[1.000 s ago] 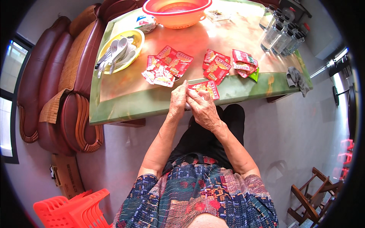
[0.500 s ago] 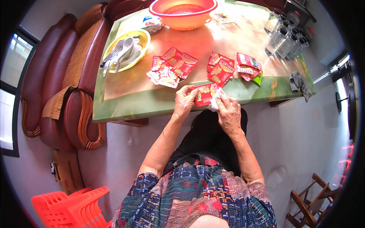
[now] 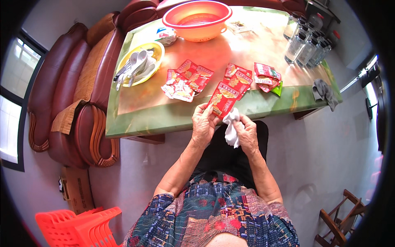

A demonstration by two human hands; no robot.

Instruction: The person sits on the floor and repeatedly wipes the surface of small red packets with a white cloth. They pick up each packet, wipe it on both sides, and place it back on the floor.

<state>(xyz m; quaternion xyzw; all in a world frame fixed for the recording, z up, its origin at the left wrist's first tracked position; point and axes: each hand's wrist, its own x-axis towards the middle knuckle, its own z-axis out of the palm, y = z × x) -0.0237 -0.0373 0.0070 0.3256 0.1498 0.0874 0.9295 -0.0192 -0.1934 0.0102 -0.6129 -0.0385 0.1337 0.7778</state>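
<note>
Between thumb and fingers, my left hand (image 3: 204, 122) grips a flat red packet (image 3: 223, 100) by its lower left corner, just above the near table edge. My right hand (image 3: 247, 133) is closed on a white cloth (image 3: 232, 127), which hangs down and touches or nearly touches the packet's lower end. Just beyond the held packet lies a small stack of red packets (image 3: 238, 78). To its left is a larger spread of red packets (image 3: 189, 79). On the right sits another pile of packets (image 3: 267, 77) with a green one (image 3: 277, 89) under it.
The marble-patterned table (image 3: 164, 120) also bears a yellow bowl (image 3: 160, 48) of spoons, an orange basin (image 3: 197, 33), a plastic-wrapped pack (image 3: 166, 36), several clear bottles (image 3: 306, 53) and a grey rag (image 3: 324, 94). Red plastic stools (image 3: 78, 226) and a brown sofa (image 3: 61, 78) stand left.
The red packet now stands tilted up, showing its full face. My right hand has drawn down and away from it, and the white cloth hangs longer from the fingers.
</note>
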